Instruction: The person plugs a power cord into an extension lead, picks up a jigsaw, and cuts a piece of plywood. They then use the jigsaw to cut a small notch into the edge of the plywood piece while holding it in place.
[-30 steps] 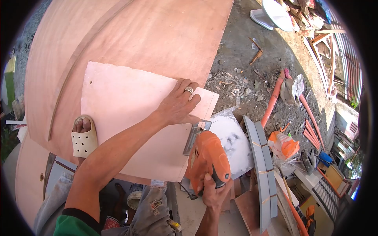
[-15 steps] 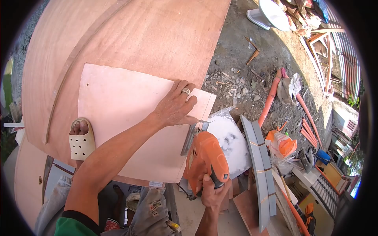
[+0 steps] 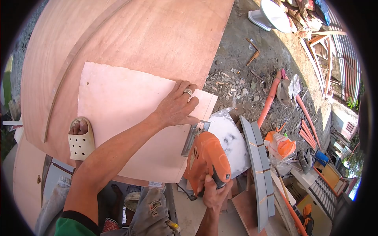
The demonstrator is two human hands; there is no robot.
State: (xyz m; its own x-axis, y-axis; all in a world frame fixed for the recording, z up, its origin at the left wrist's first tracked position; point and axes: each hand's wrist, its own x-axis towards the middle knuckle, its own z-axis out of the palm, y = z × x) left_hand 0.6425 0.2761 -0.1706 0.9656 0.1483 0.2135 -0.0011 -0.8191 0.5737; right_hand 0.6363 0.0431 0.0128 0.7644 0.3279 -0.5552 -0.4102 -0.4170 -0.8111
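Observation:
A pale pink board (image 3: 122, 106) lies on a larger plywood sheet (image 3: 157, 35). My left hand (image 3: 177, 104), with a ring on one finger, presses on the board's right part, fingers bent over its upper edge. Below it, my right hand (image 3: 214, 192) is wrapped round the handle of an orange power saw (image 3: 208, 157). The saw's metal base plate (image 3: 192, 137) rests on the board near its right edge. A pencil line runs near the board's right end. The blade is hidden.
A foot in a cream clog (image 3: 81, 143) stands on the board's left side. Right of the saw are a white-dusted panel (image 3: 228, 137) and strapped grey strips (image 3: 258, 169). Beyond lie rubble (image 3: 236, 84), an orange pipe (image 3: 271, 98) and a white basin (image 3: 273, 15).
The view has shifted very slightly. The saw and both hands keep nearly the same place on the board.

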